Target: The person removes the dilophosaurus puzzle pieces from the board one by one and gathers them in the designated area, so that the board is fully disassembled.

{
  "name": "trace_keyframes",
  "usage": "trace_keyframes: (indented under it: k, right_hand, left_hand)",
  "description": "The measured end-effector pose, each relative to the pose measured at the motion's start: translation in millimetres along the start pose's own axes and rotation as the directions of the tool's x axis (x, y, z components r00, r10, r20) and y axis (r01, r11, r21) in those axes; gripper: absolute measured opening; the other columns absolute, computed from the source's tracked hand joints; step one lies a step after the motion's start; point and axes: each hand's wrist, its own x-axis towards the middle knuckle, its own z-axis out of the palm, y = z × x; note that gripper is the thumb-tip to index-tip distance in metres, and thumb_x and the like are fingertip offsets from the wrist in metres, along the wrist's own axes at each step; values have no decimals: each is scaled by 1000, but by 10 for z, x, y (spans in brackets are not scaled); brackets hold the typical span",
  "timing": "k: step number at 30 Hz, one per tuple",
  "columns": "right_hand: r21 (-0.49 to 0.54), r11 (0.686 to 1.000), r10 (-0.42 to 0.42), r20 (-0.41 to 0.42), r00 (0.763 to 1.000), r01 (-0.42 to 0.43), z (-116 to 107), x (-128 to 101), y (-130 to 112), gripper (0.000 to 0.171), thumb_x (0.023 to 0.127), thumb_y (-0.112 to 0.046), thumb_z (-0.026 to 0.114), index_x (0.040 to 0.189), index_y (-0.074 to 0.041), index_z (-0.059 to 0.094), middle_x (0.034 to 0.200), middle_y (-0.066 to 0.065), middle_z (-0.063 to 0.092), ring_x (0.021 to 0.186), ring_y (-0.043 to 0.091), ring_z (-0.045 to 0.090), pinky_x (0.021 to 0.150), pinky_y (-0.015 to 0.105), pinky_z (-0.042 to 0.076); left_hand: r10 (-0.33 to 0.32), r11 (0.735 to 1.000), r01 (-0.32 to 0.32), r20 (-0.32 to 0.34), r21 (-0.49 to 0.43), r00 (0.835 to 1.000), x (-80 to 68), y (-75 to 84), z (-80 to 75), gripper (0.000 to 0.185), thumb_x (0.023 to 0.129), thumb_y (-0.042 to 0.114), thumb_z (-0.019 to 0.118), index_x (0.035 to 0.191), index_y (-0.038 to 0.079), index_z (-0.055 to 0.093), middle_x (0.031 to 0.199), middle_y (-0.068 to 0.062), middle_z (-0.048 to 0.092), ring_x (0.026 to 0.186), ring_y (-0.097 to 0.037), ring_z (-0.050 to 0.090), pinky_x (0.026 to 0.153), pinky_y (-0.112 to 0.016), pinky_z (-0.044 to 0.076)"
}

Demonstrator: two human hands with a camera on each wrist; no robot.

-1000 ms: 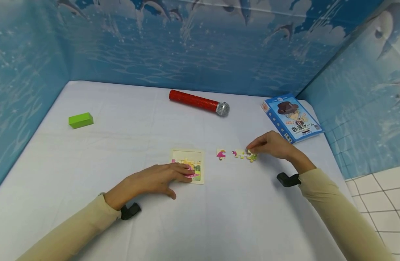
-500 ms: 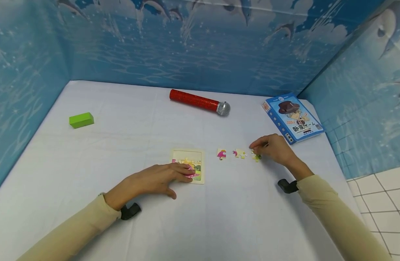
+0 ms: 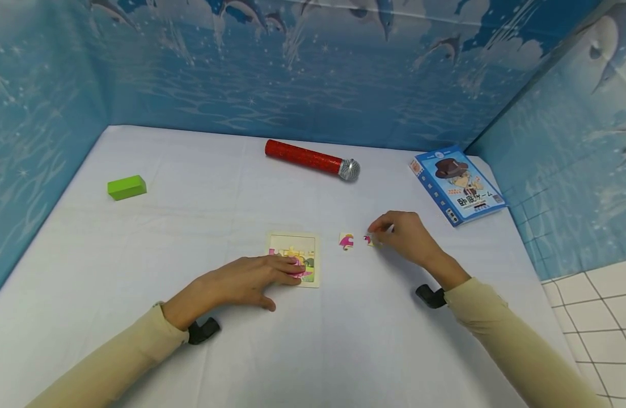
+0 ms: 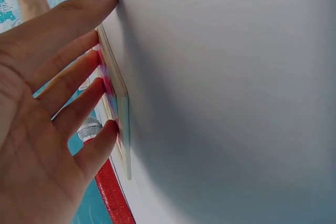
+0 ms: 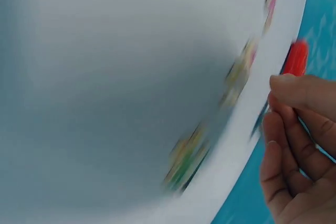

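From my end I see a blue dolphin backdrop (image 3: 292,96) around a white-covered desk (image 3: 155,238). The left hand (image 3: 241,277) lies released, fingers spread and nearly straight, their tips touching the face of the puzzle tray (image 3: 316,269); my left wrist view shows the thumb held apart from it. The right hand (image 3: 407,235) is loosely curled, thumb close to the forefinger; I see nothing gripped there, and I can't tell whether it touches the piece beneath its fingertips. Near the far right corner, a blue box (image 3: 458,184) sits angled. The tray lies flat between the hands, nearly square, so I can't pick a long axis; its sides run away from the person, with the pale strip at the far end. Beyond it a red microphone (image 3: 310,158) stretches left to right, its silver head pointing right. A green block (image 3: 126,187) rests far left. The pieces form a left-to-right row right of the tray: a magenta piece (image 3: 346,241) with its tab toward the person, a partly covered piece (image 3: 368,240) under the right hand, and a green-and-yellow piece (image 5: 185,161), blurred in my right wrist view.
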Motion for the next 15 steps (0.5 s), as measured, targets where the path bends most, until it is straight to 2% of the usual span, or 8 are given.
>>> trace_keyframes:
  k: [4, 8, 12, 15]
  right_hand:
    - [19, 993, -118, 31, 993, 118, 183, 22, -327, 15, 80, -15, 68, 95, -15, 70, 89, -4, 65, 80, 13, 54, 70, 28, 47]
    - [32, 979, -201, 71, 977, 199, 378, 51, -585, 21, 77, -17, 71, 99, -14, 70, 94, -3, 66, 82, 12, 56, 72, 27, 47]
    - [26, 968, -252, 97, 963, 251, 537, 63, -733, 26, 75, -19, 73, 99, -13, 69, 96, -4, 66, 89, 11, 59, 78, 28, 48]
    - [-15, 962, -271, 104, 957, 274, 624, 57, -781, 26, 74, -19, 74, 98, -13, 69, 96, -5, 65, 94, 10, 59, 84, 29, 47]
  left_hand:
    - [8, 1000, -8, -3, 1, 1000, -1, -13, 9, 63, 73, 30, 74, 130, 24, 49, 145, 14, 30, 136, -9, 21, 104, -39, 32]
    - [13, 1000, -13, -10, -3, 1000, -4, -29, 18, 63, 73, 30, 74, 130, 24, 49, 145, 14, 30, 136, -8, 22, 103, -39, 34]
    - [16, 1000, -16, -10, -8, 1000, -4, -40, 27, 63, 73, 31, 74, 130, 24, 49, 145, 14, 30, 136, -8, 21, 100, -40, 37]
    - [21, 1000, -21, -9, -5, 1000, 1, -47, 34, 62, 74, 31, 73, 131, 25, 49, 145, 14, 30, 136, -9, 21, 100, -40, 37]
